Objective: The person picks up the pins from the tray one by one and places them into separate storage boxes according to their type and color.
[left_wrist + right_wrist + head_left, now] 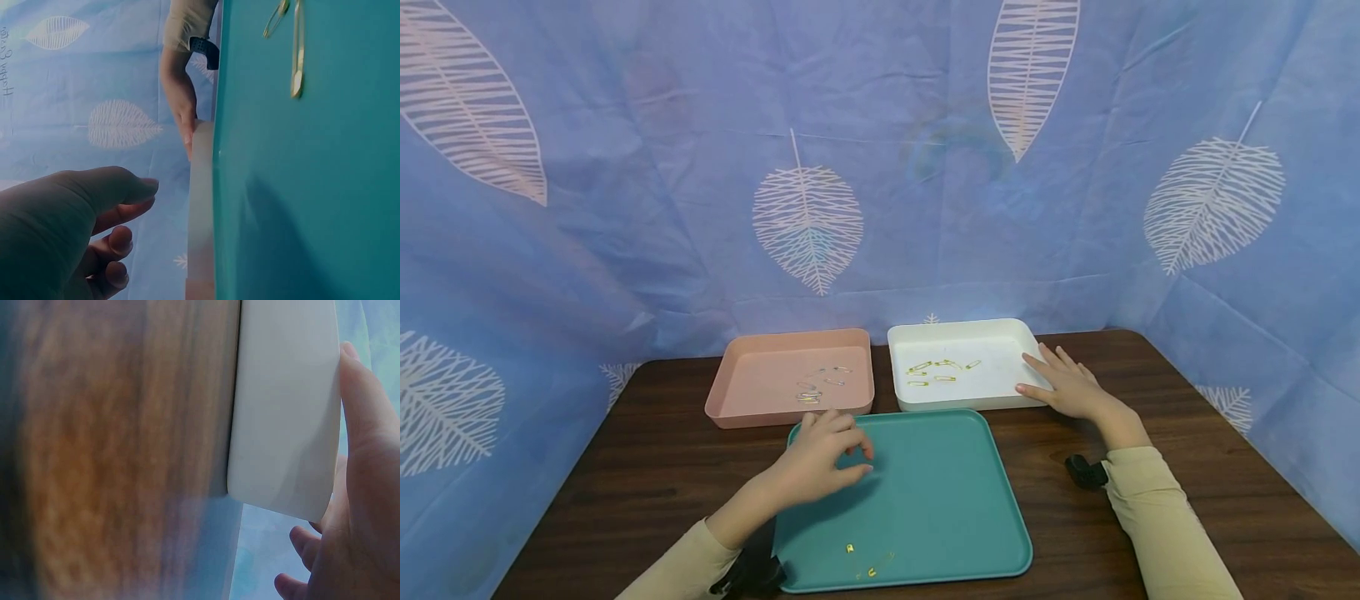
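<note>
My left hand [820, 458] hovers over the left part of a teal tray [932, 500], its fingers loosely bent and the thumb apart from them. Nothing shows between its fingertips. Near the tray's front edge lie gold safety pins [297, 62], small and partly blurred in the head view. At the right, my right hand [1071, 390] has its fingers spread over the right end of a white tray [1000, 350], with the thumb at the rim. Several gold safety pins [945, 379] lie inside that white tray. Several silver-looking safety pins [808, 397] are in a pink tray [760, 371].
The pink and white trays stand side by side at the back of a dark wooden table [647, 467]. In front of them lies the teal tray. A blue cloth [910, 208] with white leaf prints hangs behind and at both sides.
</note>
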A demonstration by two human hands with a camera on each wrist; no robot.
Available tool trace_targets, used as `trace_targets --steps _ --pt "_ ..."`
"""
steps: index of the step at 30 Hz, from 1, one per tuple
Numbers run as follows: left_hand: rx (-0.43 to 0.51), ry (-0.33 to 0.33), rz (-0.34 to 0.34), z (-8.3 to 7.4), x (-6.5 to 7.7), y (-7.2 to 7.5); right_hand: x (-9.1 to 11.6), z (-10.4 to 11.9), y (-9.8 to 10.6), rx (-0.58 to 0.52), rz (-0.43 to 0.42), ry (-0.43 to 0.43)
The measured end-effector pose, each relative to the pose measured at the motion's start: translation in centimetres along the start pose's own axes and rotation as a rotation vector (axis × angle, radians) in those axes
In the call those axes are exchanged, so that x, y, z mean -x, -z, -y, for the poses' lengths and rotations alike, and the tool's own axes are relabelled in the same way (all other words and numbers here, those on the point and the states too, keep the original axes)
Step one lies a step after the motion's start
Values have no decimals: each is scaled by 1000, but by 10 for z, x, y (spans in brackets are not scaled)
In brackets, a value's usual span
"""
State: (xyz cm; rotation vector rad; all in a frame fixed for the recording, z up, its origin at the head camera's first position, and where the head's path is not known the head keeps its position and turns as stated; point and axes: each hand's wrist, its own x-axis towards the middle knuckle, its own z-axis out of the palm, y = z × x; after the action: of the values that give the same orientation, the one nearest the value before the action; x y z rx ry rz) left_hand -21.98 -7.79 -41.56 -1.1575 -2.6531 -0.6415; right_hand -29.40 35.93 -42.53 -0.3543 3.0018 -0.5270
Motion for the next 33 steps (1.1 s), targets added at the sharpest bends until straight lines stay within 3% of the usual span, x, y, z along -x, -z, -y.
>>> trace_targets --steps 17,24,33 --pt "167 -6 344 -4 37 5 3 1 3 -8 -3 -1" --pt "179 -49 405 -5 43 2 3 2 3 -15 -3 0" --pt "148 -60 417 -5 44 -2 1 2 1 -6 2 1"
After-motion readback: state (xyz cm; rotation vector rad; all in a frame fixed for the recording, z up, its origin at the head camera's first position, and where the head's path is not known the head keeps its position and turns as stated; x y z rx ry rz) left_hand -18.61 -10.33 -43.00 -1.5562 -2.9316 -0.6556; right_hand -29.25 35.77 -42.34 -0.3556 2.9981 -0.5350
